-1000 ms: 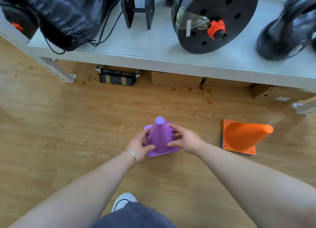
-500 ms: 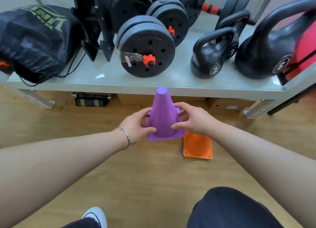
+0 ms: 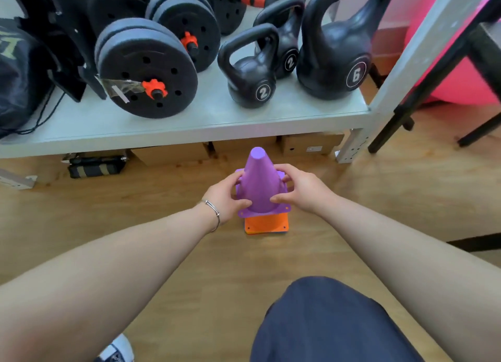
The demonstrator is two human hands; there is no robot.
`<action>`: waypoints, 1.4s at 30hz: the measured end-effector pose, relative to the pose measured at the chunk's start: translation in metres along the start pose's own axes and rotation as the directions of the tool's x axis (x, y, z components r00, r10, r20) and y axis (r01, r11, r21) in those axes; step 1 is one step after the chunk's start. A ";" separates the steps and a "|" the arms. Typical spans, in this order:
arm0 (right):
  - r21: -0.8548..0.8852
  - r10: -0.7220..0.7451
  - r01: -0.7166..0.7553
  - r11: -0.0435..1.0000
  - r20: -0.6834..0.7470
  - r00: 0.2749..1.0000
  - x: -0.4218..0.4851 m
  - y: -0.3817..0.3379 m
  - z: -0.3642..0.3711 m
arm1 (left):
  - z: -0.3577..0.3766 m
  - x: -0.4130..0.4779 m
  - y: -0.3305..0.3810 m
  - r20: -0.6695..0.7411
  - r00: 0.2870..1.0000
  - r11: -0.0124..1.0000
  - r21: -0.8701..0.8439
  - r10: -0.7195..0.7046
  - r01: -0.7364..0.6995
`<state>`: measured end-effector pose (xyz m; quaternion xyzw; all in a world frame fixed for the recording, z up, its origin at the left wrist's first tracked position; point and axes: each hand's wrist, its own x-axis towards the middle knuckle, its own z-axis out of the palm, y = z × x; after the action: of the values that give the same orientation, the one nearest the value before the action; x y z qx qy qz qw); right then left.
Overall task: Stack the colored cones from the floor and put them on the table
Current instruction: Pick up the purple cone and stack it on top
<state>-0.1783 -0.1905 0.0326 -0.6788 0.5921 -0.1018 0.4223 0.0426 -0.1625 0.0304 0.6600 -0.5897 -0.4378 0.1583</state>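
Observation:
A purple cone stands upright between both hands, held from either side. My left hand grips its left flank and my right hand grips its right flank. Directly beneath it an orange cone's square base shows on the wooden floor, with a thin blue edge under it; the rest of the orange cone is hidden by the purple one. The purple base sits just above the orange base. The grey table runs across the view behind the cones.
The table carries black weight plates, three kettlebells and a black bag. Cardboard boxes and a dark roll lie under it. A pink ball and black stand legs are at the right. My knee is at the bottom.
Both hands lifted the purple cone off the floor, carried it right and lowered it over the orange cone, which now stands upright beneath it. The view shifted towards the table.

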 end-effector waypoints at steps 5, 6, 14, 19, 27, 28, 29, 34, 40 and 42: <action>0.011 0.032 -0.032 0.999 -0.004 0.999 0.005 0.027 0.015 | 0.025 0.020 -0.021 0.045 0.997 0.997 -0.034 -0.060 0.062; 0.015 0.040 -0.040 0.999 -0.003 0.999 0.007 0.032 0.018 | 0.031 0.025 -0.026 0.053 0.996 0.996 -0.048 -0.066 0.069; 0.073 0.090 -0.092 0.993 0.032 0.995 0.021 0.079 0.058 | 0.067 0.049 -0.068 0.130 0.986 0.994 -0.005 -0.105 0.106; 0.132 0.125 -0.122 0.984 -0.010 0.992 0.026 0.095 0.080 | 0.077 0.055 -0.081 0.151 0.981 0.992 -0.007 -0.125 0.127; 0.130 0.226 -0.226 0.965 0.017 0.974 0.031 0.101 0.096 | 0.088 0.062 -0.093 0.185 0.963 0.981 0.045 -0.195 0.190; 0.113 0.229 -0.231 0.966 0.033 0.973 0.031 0.102 0.095 | 0.090 0.063 -0.094 0.190 0.961 0.979 0.049 -0.202 0.196; 0.093 0.232 -0.235 0.967 0.050 0.971 0.031 0.102 0.095 | 0.090 0.064 -0.095 0.194 0.959 0.978 0.044 -0.207 0.202; 0.139 0.255 -0.267 0.954 0.096 0.962 0.037 0.105 0.097 | 0.088 0.070 -0.102 0.205 0.954 0.975 0.037 -0.221 0.218; 0.225 0.376 -0.359 0.906 -0.035 0.926 0.053 0.103 0.095 | 0.088 0.079 -0.100 0.141 0.945 0.947 -0.089 -0.296 0.310; 0.232 0.473 -0.452 0.861 -0.041 0.880 0.063 0.101 0.100 | 0.091 0.077 -0.097 0.120 0.923 0.916 -0.129 -0.366 0.380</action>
<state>-0.1687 -0.1955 -0.1227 -0.4613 0.7427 -0.0939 0.4763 0.0290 -0.1803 -0.1215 0.7254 -0.4253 -0.5331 0.0933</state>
